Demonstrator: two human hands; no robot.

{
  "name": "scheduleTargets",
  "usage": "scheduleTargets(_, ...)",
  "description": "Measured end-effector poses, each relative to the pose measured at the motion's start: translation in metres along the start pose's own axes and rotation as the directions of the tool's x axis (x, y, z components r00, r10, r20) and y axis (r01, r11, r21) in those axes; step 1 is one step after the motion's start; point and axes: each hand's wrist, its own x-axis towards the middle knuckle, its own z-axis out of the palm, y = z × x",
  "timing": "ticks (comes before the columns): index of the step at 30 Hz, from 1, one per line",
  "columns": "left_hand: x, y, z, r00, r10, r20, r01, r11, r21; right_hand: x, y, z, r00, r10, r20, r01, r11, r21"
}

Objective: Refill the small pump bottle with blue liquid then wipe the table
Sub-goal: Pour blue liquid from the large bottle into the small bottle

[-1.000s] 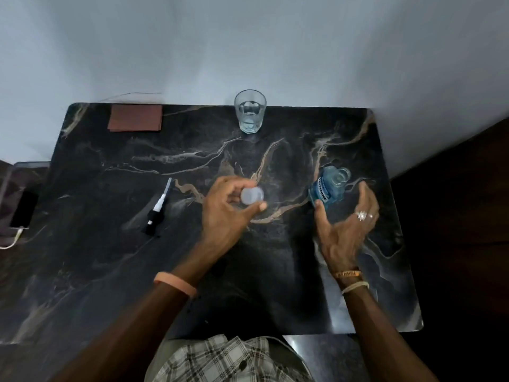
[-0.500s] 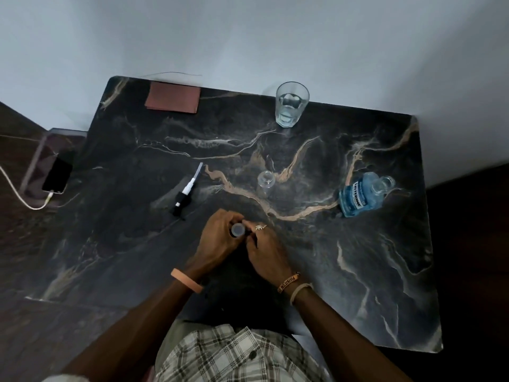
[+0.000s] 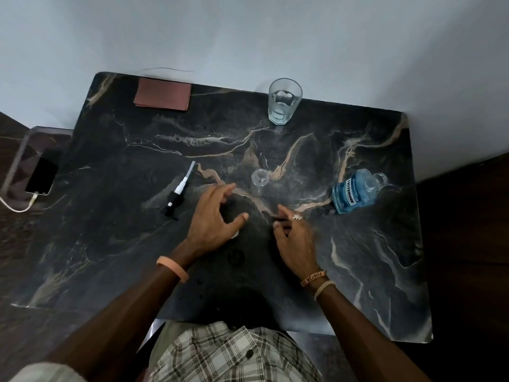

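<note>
Small clear pump bottle [image 3: 259, 182] upright, uncapped, on dark marbled desk [image 3: 371, 271] just beyond both hands' spread fingers. Left hand [image 3: 213, 219], right hand [image 3: 294, 238] hold nothing. Looks light, slick, tippable; grip body. Listerine bottle [image 3: 352, 193] well right.

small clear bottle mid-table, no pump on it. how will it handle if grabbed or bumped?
The small clear bottle looks empty, so probably very light and easily knocked over by a brush from the left hand. It stands upright and narrow, so likely tippy. Its round body would probably roll on the smooth table if toppled.
</note>
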Motion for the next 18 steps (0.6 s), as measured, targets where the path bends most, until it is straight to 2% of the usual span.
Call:
scheduleTargets(5,0.043,0.023,0.007,0.992,-0.074,0.103,0.072,0.997,0.023,0.027,-0.017,-0.008,1.0,0.003,-0.005,-0.002,0.998,0.065)
scheduleTargets(9,0.068,0.038,0.008,0.983,0.012,0.185,-0.018,0.999,0.031,0.051,-0.037,-0.007,0.999,-0.045,0.026,0.043,0.996,0.081)
scheduleTargets(13,0.075,0.044,0.011,0.992,0.025,0.123,-0.025,1.0,-0.002,0.062,-0.047,-0.004,0.996,-0.075,0.05,0.072,0.995,0.07)
scheduleTargets(18,0.091,0.06,-0.003,0.992,0.063,0.112,-0.046,0.988,-0.148,0.072,-0.061,-0.023,0.992,-0.13,-0.01,0.13,0.985,0.111)
